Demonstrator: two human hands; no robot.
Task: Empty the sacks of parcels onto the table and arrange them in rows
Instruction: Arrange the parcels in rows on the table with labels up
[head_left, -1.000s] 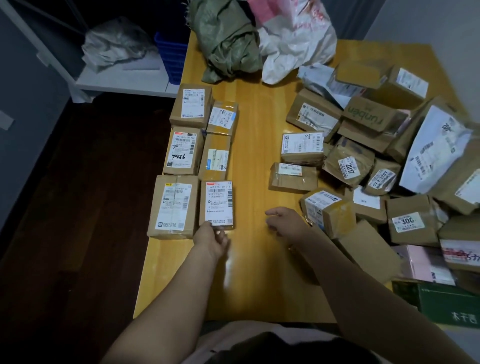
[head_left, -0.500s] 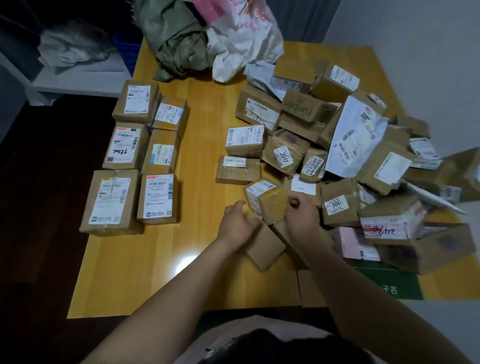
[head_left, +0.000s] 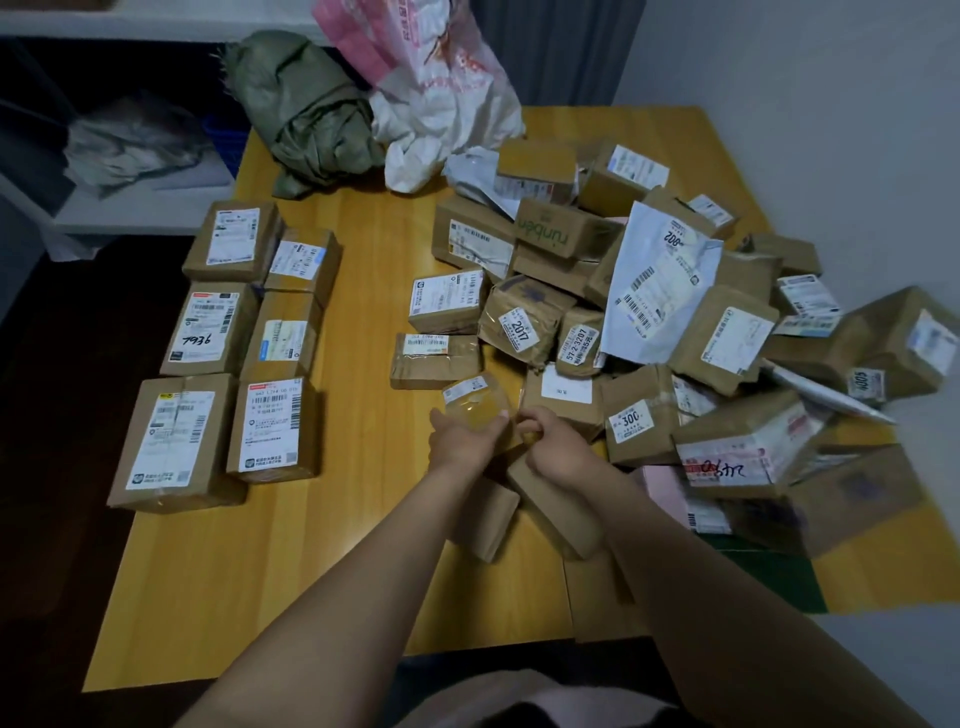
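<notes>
Two arms bare from the lower frame edge up to the wrists, sleeves out of view. Left hand and right hand both bare. Bottom centre of frame: strip of pale pinkish garment on the torso, soft folds, dim light, cut unclear.

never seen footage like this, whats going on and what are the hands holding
No machine: a person's bare hands, filmed by a camera worn on their head, looking down. On the yellow wooden table lie six brown cardboard parcels in two neat rows at left and a loose heap of parcels at right. A green woven sack and a white-and-pink plastic sack sit at the far edge. The left hand and right hand together hold one small brown taped parcel.
</notes>
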